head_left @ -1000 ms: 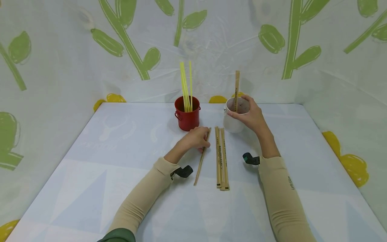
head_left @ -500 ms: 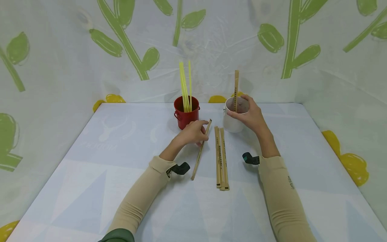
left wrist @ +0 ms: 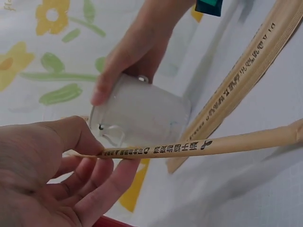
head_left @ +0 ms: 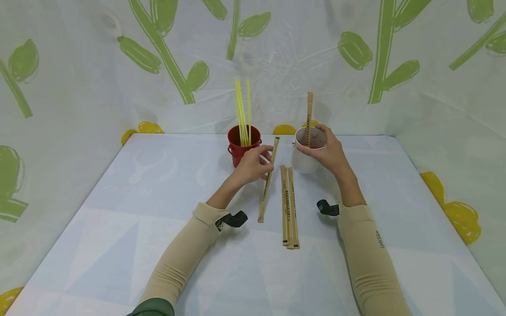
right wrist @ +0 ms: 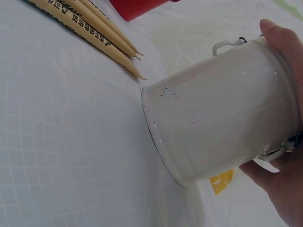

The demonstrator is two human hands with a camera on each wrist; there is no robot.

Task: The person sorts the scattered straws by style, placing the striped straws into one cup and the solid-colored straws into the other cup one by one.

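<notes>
My left hand [head_left: 253, 166] pinches a brown paper-wrapped straw [head_left: 265, 197] by its upper half, between thumb and fingers. In the left wrist view this straw [left wrist: 189, 148], printed with dark lettering, slants away from the fingers. My right hand [head_left: 331, 152] grips a small white pail [head_left: 304, 162] round its rim. One brown wrapped straw [head_left: 309, 112] stands upright in that pail. On the table between the hands lie several more wrapped straws [head_left: 289, 208], side by side. The right wrist view shows the pail's side [right wrist: 218, 111] and its wire handle, with the base on the table.
A red pail [head_left: 236, 154] holding several yellow straws [head_left: 241, 114] stands behind the left hand. The pale patterned table [head_left: 158, 250] ends at a white curtain [head_left: 284, 66] with green leaves. Black wrist cameras [head_left: 236, 219] jut from both sleeves.
My left hand has moved away from me toward the pails, lifting the pinched straw and turning it more upright. The right hand and white pail have stayed put.
</notes>
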